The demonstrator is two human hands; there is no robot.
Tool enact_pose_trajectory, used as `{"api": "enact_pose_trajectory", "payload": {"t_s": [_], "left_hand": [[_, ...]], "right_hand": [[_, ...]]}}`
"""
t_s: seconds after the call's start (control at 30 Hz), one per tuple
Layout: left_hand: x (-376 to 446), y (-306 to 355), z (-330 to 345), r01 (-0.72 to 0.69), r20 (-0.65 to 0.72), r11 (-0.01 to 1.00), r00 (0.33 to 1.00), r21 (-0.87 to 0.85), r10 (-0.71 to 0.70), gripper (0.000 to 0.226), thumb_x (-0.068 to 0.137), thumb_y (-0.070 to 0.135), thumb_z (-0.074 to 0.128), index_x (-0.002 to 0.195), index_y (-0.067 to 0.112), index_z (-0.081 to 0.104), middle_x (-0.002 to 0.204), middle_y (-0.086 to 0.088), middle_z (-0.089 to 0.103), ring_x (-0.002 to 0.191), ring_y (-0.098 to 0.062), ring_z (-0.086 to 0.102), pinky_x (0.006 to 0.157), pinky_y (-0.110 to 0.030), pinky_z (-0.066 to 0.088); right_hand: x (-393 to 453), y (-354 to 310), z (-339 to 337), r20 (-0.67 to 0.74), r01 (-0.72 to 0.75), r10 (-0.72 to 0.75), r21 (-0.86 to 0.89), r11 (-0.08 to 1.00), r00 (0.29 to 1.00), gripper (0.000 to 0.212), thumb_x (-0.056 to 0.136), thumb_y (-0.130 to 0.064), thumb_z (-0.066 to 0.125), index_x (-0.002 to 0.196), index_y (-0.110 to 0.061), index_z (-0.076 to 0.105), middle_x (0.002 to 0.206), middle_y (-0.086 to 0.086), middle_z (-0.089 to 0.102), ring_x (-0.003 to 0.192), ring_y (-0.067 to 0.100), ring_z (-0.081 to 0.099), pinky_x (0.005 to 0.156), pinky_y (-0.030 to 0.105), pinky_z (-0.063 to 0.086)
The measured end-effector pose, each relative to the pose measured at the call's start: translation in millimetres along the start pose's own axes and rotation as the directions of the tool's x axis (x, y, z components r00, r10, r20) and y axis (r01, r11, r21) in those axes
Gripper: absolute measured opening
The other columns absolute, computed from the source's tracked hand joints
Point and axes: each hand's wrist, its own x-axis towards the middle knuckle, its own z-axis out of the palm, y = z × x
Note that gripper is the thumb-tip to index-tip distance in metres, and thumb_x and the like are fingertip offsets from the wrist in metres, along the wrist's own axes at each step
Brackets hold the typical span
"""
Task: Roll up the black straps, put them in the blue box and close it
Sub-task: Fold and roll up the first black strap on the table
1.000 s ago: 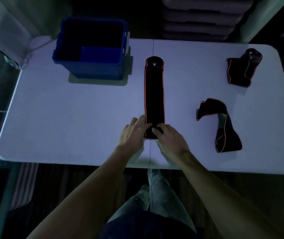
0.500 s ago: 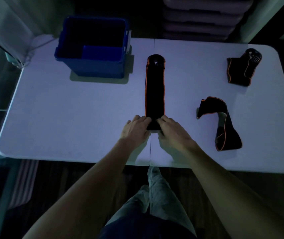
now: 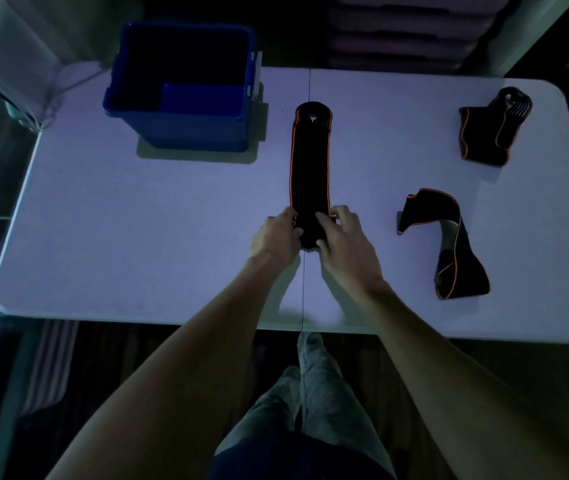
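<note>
A long black strap with orange edges [image 3: 310, 161] lies stretched away from me along the middle seam of the white table [image 3: 137, 220]. Its near end is turned into a small roll. My left hand [image 3: 276, 239] grips the roll's left side and my right hand [image 3: 345, 242] grips its right side, fingers curled over it. The open blue box [image 3: 181, 128] stands at the back left; its inside is dark. A second strap [image 3: 449, 244] lies loosely bent to the right, and a third strap [image 3: 492, 128] lies crumpled at the back right.
The table's near edge runs just behind my wrists. A pale wall or curtain [image 3: 16, 53] borders the left end of the table. Dark stacked shapes [image 3: 407, 29] stand beyond the far edge. My legs show below the table.
Both hands have moved away from me along the strap, rolling its near end up. The flat part of the strap has become shorter. The other straps and the box lie as before.
</note>
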Motion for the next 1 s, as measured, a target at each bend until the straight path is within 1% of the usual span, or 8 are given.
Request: {"api": "enact_pose_trajectory", "payload": {"t_s": [0.1,0.2,0.3,0.4,0.53,0.73,0.9,1.0], "left_hand": [[1,6,0,0.053,-0.001,0.999,0.999,-0.002,-0.053,0.023,0.093,0.018,0.051,0.115,0.013,0.054,0.093,-0.009,0.063,0.083,-0.033,0.063,0.064,-0.036,0.045],[1,9,2,0.073,-0.029,0.997,0.997,0.019,-0.073,0.027,0.092,0.015,0.051,0.118,0.012,0.052,0.1,-0.013,0.064,0.09,-0.036,0.064,0.064,-0.037,0.045],[-1,8,4,-0.039,-0.036,0.986,0.998,0.16,0.046,0.03,0.09,0.011,0.054,0.121,0.011,0.054,0.114,-0.015,0.057,0.104,-0.035,0.057,0.067,-0.041,0.043],[0,0,3,-0.19,0.001,0.937,0.98,0.292,0.198,0.03,0.091,0.015,0.059,0.12,0.01,0.059,0.124,-0.008,0.05,0.116,-0.029,0.049,0.077,-0.042,0.049],[6,-4,-5,-0.25,0.087,0.92,0.968,0.302,0.235,0.04,0.085,0.026,0.062,0.123,0.016,0.06,0.127,-0.003,0.051,0.121,-0.023,0.046,0.079,-0.037,0.045],[24,4,-23,-0.339,0.265,0.856,0.932,0.39,0.248,0.037,0.086,0.034,0.057,0.117,0.014,0.065,0.125,-0.006,0.048,0.119,-0.027,0.046,0.083,-0.043,0.049],[29,9,-33,-0.414,0.378,0.804,0.889,0.426,0.258,0.045,0.087,0.044,0.058,0.12,0.014,0.065,0.128,-0.006,0.047,0.12,-0.026,0.044,0.088,-0.043,0.049],[29,12,-33,-0.441,0.388,0.747,0.884,0.499,0.262,0.048,0.084,0.042,0.067,0.124,0.016,0.064,0.126,-0.005,0.048,0.119,-0.025,0.046,0.086,-0.042,0.05]], "right_hand": [[-6,8,12,0.076,0.098,-0.09,-0.106,0.989,0.993,0.062,0.079,-0.009,0.075,0.136,-0.009,0.05,0.139,0.011,0.048,0.126,0.029,0.049,0.097,0.038,0.051],[-3,13,18,0.173,0.105,-0.082,-0.128,0.986,0.982,0.072,0.077,-0.009,0.078,0.141,-0.006,0.045,0.138,0.015,0.052,0.128,0.033,0.05,0.104,0.043,0.048],[8,11,15,0.204,0.139,-0.099,-0.193,0.971,0.974,0.067,0.078,-0.008,0.074,0.14,-0.009,0.048,0.132,0.012,0.053,0.125,0.032,0.05,0.104,0.041,0.047],[20,10,10,0.262,0.127,-0.078,-0.175,0.976,0.962,0.06,0.081,-0.01,0.07,0.136,-0.015,0.048,0.128,0.005,0.048,0.114,0.028,0.051,0.094,0.039,0.052],[36,16,0,0.35,0.12,-0.068,-0.128,0.985,0.934,0.04,0.087,-0.018,0.065,0.125,-0.02,0.054,0.121,0.0,0.045,0.108,0.024,0.047,0.076,0.036,0.051],[44,24,-3,0.468,0.024,-0.007,-0.031,0.999,0.884,0.049,0.097,-0.024,0.046,0.146,-0.024,0.039,0.131,0.005,0.034,0.123,0.027,0.027,0.102,0.042,0.043],[47,29,-7,0.475,0.003,-0.001,-0.004,1.0,0.88,0.052,0.099,-0.02,0.046,0.149,-0.029,0.037,0.125,0.007,0.035,0.12,0.027,0.029,0.106,0.041,0.039],[53,32,-10,0.479,0.013,-0.02,0.017,1.0,0.877,0.051,0.097,-0.014,0.049,0.146,-0.029,0.043,0.12,0.003,0.039,0.115,0.023,0.032,0.099,0.038,0.043]]}}
